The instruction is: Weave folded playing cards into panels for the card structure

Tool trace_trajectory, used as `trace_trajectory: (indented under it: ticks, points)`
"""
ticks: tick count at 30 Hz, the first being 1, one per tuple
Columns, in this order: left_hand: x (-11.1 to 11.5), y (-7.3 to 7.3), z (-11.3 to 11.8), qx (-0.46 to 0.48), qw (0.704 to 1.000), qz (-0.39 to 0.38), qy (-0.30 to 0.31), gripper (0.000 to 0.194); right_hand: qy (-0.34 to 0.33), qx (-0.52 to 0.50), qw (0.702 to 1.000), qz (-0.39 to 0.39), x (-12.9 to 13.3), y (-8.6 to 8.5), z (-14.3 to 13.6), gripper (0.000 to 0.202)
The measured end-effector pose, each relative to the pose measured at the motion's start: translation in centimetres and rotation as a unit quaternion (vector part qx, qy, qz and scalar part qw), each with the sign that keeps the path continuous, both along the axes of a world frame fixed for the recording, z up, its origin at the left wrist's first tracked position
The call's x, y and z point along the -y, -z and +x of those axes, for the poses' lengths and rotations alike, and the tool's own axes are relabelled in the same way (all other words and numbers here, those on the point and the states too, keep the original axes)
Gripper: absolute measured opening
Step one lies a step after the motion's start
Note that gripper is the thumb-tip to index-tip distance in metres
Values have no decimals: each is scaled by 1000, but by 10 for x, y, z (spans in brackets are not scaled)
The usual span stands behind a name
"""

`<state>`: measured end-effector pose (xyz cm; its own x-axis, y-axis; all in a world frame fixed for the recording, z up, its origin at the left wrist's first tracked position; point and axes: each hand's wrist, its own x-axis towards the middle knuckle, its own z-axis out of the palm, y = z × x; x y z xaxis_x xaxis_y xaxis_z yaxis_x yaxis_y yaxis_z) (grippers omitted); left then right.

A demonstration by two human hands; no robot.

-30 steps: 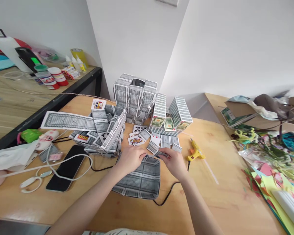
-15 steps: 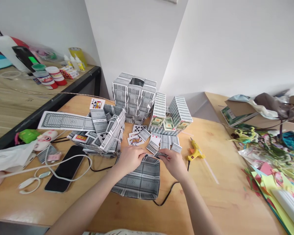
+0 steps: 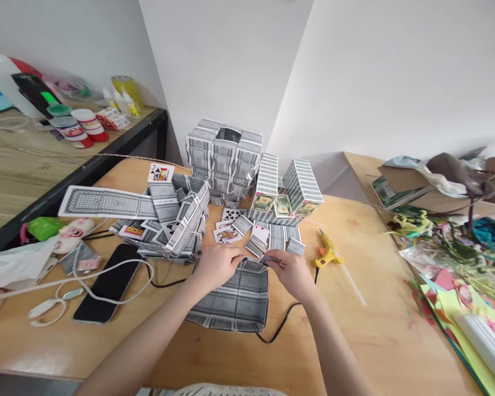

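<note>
An open-topped box made of playing cards (image 3: 239, 305) rests on the table in front of me, its grey patterned card backs showing inside. My left hand (image 3: 218, 267) is closed in a pinch at the box's far rim. Close beside it, my right hand (image 3: 289, 272) also pinches the far edge, near the right corner. Fingers cover the exact spot each one grips. Just beyond lie loose cards (image 3: 227, 235), some face up and some folded. A larger box of cards with loose cards in it (image 3: 185, 220) stands to the left.
A tall card-built box (image 3: 225, 159) stands against the wall, beside stacked card packs (image 3: 303, 187). A yellow glue gun (image 3: 329, 250) lies at right, its black cord trailing behind the box. A phone (image 3: 109, 283) and white cable lie left; craft scraps (image 3: 449, 247) sit at far right.
The view has shifted very slightly. Both hands stay pinched at the box's far rim, with hardly any movement.
</note>
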<state>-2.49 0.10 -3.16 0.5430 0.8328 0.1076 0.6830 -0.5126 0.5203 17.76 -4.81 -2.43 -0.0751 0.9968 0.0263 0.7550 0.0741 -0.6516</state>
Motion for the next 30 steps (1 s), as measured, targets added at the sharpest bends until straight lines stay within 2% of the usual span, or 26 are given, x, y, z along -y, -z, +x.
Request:
trace_trajectory:
  ticks: [9, 16, 19, 24, 30]
  points:
    - [0, -2, 0, -12, 1000, -11, 2, 20, -17, 63, 998, -7, -3, -8, -8, 19]
    - [1, -13, 5, -53, 997, 21, 58, 17, -44, 131, 990, 5, -4, -13, -19, 21]
    - [1, -11, 9, -66, 995, 24, 73, 16, -56, 150, 987, 3, -4, -13, -21, 21]
    - [0, -2, 10, -61, 996, 2, 62, 17, -66, 164, 984, -1, -6, -11, -22, 21]
    - [-1, -4, 10, -70, 996, -6, 52, 13, -77, 153, 985, -12, -10, -9, -26, 21]
